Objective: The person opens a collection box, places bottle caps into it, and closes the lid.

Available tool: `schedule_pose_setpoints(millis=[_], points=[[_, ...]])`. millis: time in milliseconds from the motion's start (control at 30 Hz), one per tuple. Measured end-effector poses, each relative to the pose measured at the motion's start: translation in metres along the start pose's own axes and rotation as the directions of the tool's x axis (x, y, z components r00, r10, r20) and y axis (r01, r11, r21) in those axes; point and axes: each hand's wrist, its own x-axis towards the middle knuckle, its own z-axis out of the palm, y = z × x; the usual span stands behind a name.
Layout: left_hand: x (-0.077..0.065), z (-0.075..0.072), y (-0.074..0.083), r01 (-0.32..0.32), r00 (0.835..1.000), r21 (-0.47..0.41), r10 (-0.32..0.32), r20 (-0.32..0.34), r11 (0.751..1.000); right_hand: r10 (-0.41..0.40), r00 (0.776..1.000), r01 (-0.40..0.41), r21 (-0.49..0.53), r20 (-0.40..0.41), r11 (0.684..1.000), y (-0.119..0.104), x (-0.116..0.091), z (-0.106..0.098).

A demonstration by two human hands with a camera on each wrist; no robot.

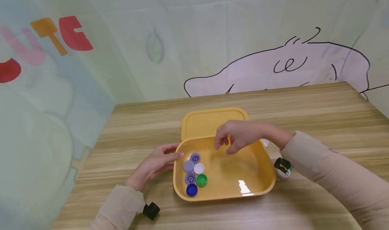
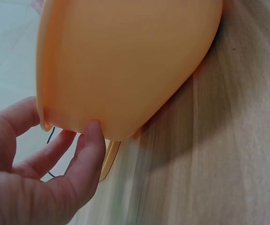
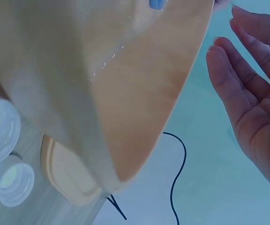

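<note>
A yellow plastic box point(image 1: 231, 176) stands on the table. Several round bottle caps lie along its left side: purple caps point(image 1: 190, 178), a white cap point(image 1: 199, 169), a green cap point(image 1: 201, 180) and a dark blue cap point(image 1: 191, 190). My left hand point(image 1: 155, 163) grips the box's left end, thumb over the rim and fingers against the outer wall, as the left wrist view also shows. Above the box's back part hovers my right hand point(image 1: 238, 135), its fingers loosely bent and nothing between them. In the right wrist view that hand point(image 3: 257, 84) is likewise bare.
Behind the box lies a yellow lid point(image 1: 209, 120), partly covered by it. White round containers point(image 3: 16, 183) stand to the right of the box, partly hidden by my right arm in the head view. A printed curtain point(image 1: 170, 47) hangs behind the wooden table point(image 1: 146, 122).
</note>
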Motion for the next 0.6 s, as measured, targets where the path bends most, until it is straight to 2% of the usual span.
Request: schedule_pose_setpoints(millis=[600], points=[[-0.001, 0.0, 0.0, 0.018, 1.0, 0.014, -0.018, -0.017, 1.0, 0.14, 0.989, -0.135, 0.09, -0.047, 0.987, 0.014, -0.029, 0.001]])
